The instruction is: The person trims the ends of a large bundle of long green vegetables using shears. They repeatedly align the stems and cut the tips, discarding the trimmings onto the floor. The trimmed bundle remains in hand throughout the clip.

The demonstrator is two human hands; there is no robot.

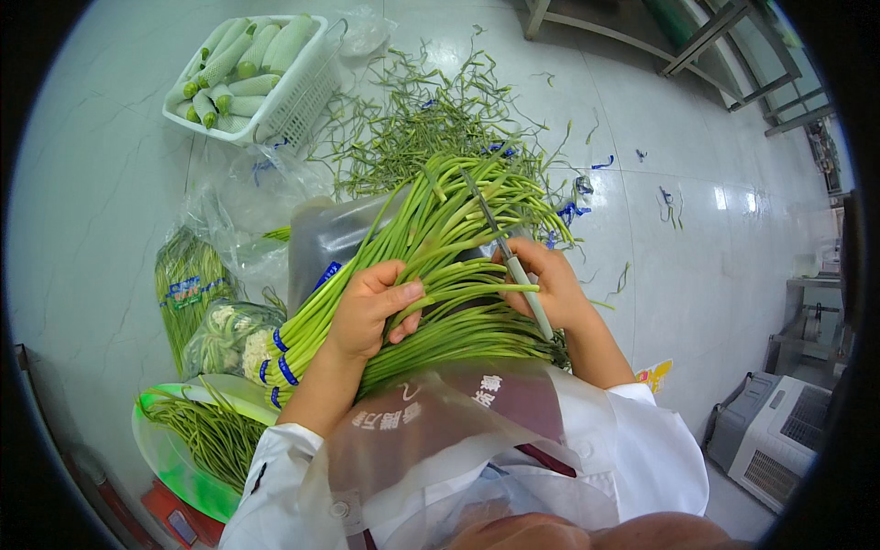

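Observation:
Across my lap lie long bundles of garlic scapes (440,206), bound with blue tape at their left ends. My left hand (378,302) is closed around several of the green stalks near the middle. To the right, my right hand (543,282) holds a knife (505,251), its pale handle in the palm and its dark narrow blade pointing up and left over the stalks. A few stalk ends reach to the knife handle. Some fingers of the right hand are hidden behind the knife.
Trimmed tips (426,124) are heaped on the tiled floor ahead. A white basket (302,89) holds netted zucchini at upper left. Bagged green stalks (189,289), bagged cauliflower (230,337) and a green-white basin (165,447) of long beans stand left. A metal table (612,31) is at upper right.

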